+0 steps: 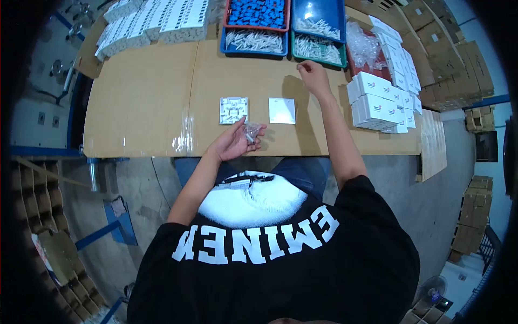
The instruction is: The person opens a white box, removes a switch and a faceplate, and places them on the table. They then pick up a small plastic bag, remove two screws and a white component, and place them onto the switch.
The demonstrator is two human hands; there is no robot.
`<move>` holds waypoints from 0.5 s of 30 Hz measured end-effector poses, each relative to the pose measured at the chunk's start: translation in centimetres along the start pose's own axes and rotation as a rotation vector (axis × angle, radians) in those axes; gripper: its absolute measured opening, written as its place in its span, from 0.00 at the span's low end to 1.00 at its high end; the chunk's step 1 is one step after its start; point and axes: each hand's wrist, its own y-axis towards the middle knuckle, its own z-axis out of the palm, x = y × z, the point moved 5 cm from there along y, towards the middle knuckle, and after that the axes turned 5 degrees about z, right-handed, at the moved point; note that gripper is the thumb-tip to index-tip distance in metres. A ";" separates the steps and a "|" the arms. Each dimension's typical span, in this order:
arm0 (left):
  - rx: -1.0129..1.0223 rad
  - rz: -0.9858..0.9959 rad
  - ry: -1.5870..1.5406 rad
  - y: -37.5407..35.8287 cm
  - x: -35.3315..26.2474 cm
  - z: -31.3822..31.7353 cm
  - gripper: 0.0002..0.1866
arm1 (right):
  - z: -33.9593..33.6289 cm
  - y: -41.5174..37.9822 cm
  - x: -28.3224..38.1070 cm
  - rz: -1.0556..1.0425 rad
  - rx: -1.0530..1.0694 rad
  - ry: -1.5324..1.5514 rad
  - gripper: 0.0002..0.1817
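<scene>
My left hand [231, 143], palm up near the table's front edge, has its fingers curled round a small clear plastic bag [252, 130] with small whitish parts in it. Just beyond that hand lies a white square plate with moulded fittings [233, 110]. To its right is a smooth white square plate [281, 110], flat on the cardboard. My right hand [314, 76] is in front of the green tray [335, 64] of white plastic pieces. Its fingers are pinched together; whatever they hold, if anything, is too small to make out.
At the back, a red tray [287, 27] of blue pieces is stacked on a blue tray [253, 53] of white pieces. White boxes [377, 102] are piled at right, near clear plastic bags [362, 46]. Rows of white units [162, 24] stand back left. Cardboard [137, 108] covers the table.
</scene>
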 end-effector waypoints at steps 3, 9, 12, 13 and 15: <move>-0.047 -0.015 0.070 0.0 0.2 -0.4 0.36 | -2.1 4.7 -3.8 0.125 -0.158 -0.167 0.14; -0.001 -0.037 0.028 0.0 0.1 -0.2 0.33 | -5.1 9.6 -5.7 0.346 -0.290 -0.329 0.11; -0.021 -0.060 0.010 0.1 0.2 -0.3 0.35 | -4.8 11.1 -6.0 0.266 -0.298 -0.507 0.11; -0.022 -0.058 0.013 0.1 0.2 -0.6 0.35 | -4.4 11.5 -6.9 0.264 -0.298 -0.504 0.11; 0.034 -0.082 -0.055 0.2 0.2 -0.7 0.35 | -3.6 12.5 -7.0 0.138 -0.273 -0.669 0.12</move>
